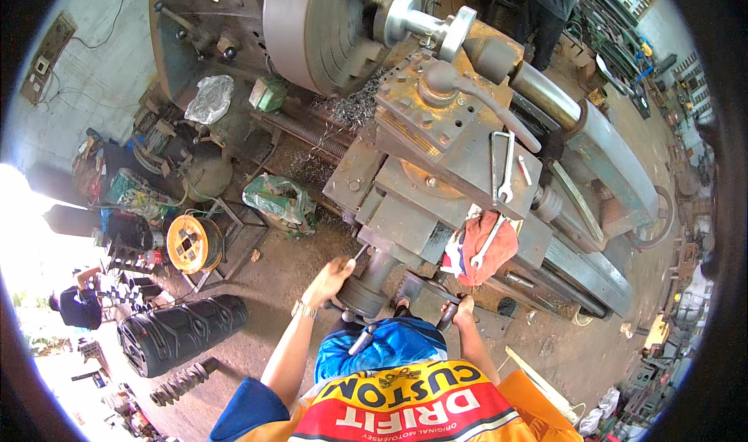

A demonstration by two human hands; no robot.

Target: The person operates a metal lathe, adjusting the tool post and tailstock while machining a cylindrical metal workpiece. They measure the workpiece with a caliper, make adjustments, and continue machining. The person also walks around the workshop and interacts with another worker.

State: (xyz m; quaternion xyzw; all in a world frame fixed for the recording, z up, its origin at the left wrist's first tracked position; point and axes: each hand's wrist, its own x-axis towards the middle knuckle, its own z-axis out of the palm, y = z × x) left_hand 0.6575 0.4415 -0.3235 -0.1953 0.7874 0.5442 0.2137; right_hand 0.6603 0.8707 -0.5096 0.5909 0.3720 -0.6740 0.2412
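Note:
At a large metal lathe, my left hand (333, 280) is closed at the rim of a dark handwheel (362, 295) on the cross slide, its fingertips partly hidden. My right hand (464, 308) wraps round the handle of a second handwheel (427, 288), lower on the carriage. Above them sits the tool post (436, 103) with its long clamping lever (499, 113). The big chuck (315, 33) looks smeared by motion, and a shiny round workpiece (401, 15) extends from it toward the tailstock (615, 162).
An open-ended wrench (508, 179) lies on the slide; another wrench (485, 243) rests on a red cloth (499, 235). Metal chips (354, 109) gather under the chuck. Left on the floor are a yellow cable reel (187, 244) and a black cylinder (183, 331). Another person (549, 14) stands beyond.

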